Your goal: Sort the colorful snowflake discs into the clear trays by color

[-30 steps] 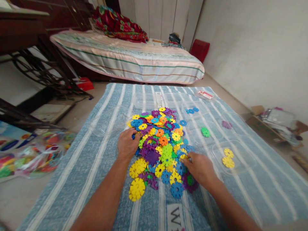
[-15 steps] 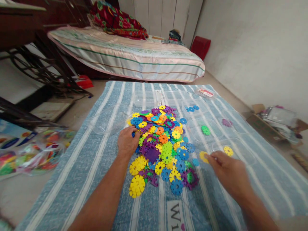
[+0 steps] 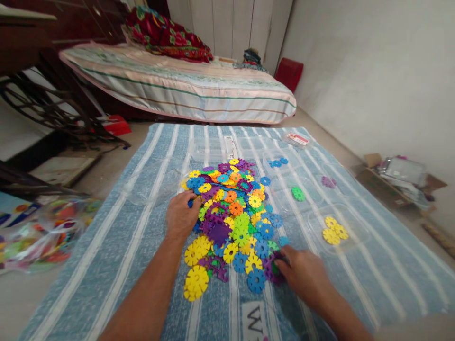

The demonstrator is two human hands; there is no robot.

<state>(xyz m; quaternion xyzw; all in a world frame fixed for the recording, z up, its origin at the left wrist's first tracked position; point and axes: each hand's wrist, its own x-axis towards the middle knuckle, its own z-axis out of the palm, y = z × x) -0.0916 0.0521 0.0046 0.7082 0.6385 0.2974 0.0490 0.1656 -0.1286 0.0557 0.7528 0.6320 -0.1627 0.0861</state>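
Note:
A pile of colourful notched plastic discs (image 3: 241, 232) lies on a striped cloth. At its left edge, my left hand (image 3: 182, 215) is closed with a blue notched disc (image 3: 191, 203) at its fingertips. My right hand (image 3: 304, 270) reaches the pile's lower right, its fingers closed at the edge of a purple square-shaped piece (image 3: 269, 270) with green in its middle. The fingertips partly cover that piece. Several yellow notched discs (image 3: 331, 235) lie in a clear plastic tray (image 3: 359, 242) beyond my right hand. Large yellow discs (image 3: 196, 279) lie at the near left of the pile.
Other clear containers hold a green disc (image 3: 297, 193), purple pieces (image 3: 328, 182) and blue discs (image 3: 278, 163). A labelled clear box (image 3: 297, 139) sits at the far right of the striped cloth (image 3: 142, 156). Bags of toys (image 3: 46, 237) lie left on the floor.
My right hand has let go of a yellow disc, which now lies in the clear tray, and has moved left to the purple piece. My left hand stays at the pile. The view has shifted slightly.

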